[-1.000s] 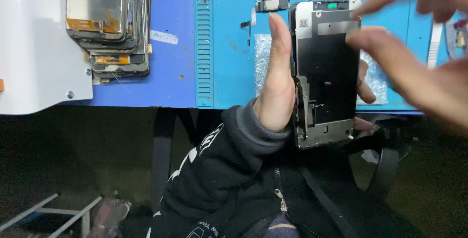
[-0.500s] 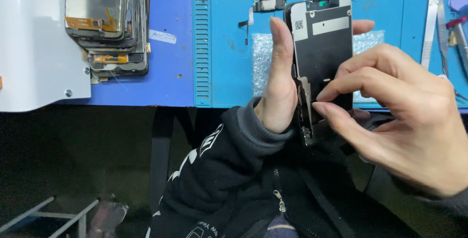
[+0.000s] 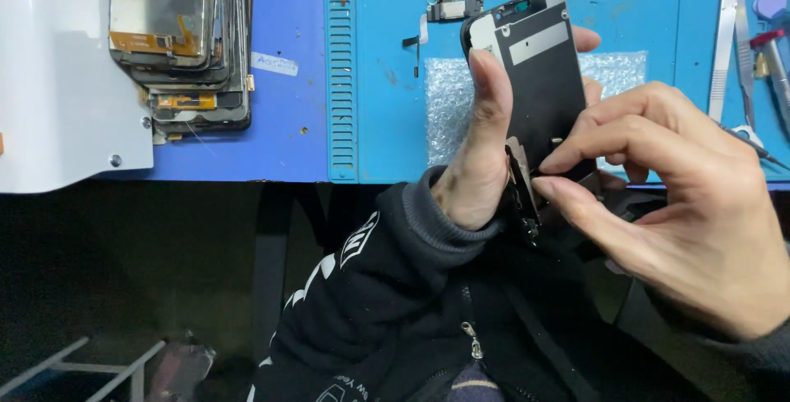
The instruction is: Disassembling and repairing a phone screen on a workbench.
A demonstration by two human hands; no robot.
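My left hand [image 3: 481,151] holds a black phone screen assembly [image 3: 539,81] upright, back side toward me, thumb along its left edge and fingers behind it. A silver strip and small metal parts show on its back. My right hand [image 3: 675,204] pinches at the lower right of the assembly, thumb and index fingertip touching its bottom edge by a metal bracket [image 3: 520,184]. Whether anything small sits between those fingertips is hidden.
A blue work mat [image 3: 387,65] covers the bench, with a piece of bubble wrap [image 3: 448,106] behind the phone. A stack of phone screens [image 3: 181,40] lies at the left beside a white panel [image 3: 58,81]. Tweezers [image 3: 724,40] and small parts lie at the right.
My right hand came down from above the phone's top to its lower edge and now pinches there. The left hand has tilted the assembly slightly and raised it.
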